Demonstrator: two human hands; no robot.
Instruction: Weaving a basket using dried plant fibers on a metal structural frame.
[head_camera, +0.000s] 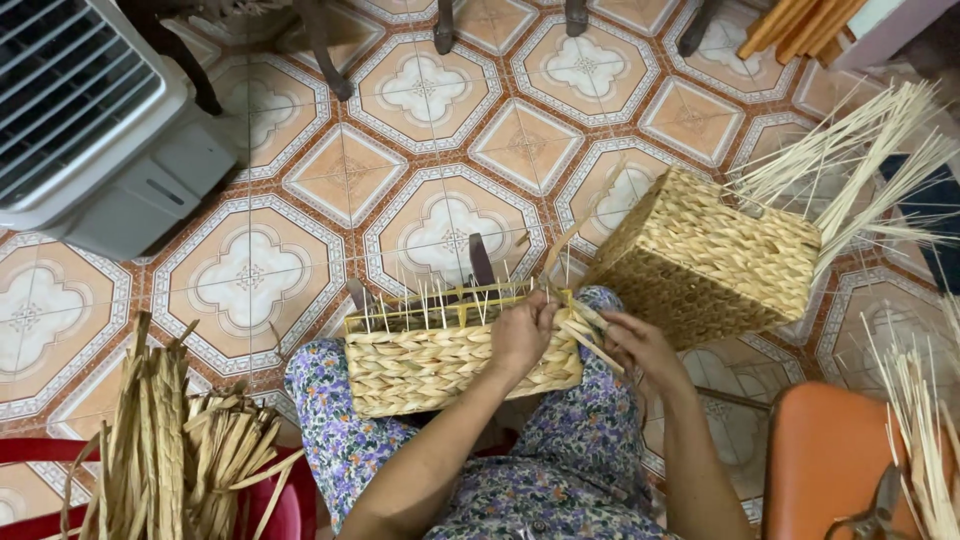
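A half-woven straw basket (430, 365) rests on my lap, with thin pale upright stakes sticking out of its open top rim. My left hand (520, 335) grips the basket's right end at the rim. My right hand (645, 348) pinches a flat straw strand (590, 335) that runs to the basket's right corner. Both arms reach up from the bottom of the view over floral trousers.
A finished woven basket (705, 260) lies tilted on the tiled floor (250, 280) to the right, beside loose thin reeds (860, 150). Dried straw strips (170, 450) fill a red basin at lower left. A grey fan unit (90, 110) stands upper left; an orange stool (825, 460) lower right.
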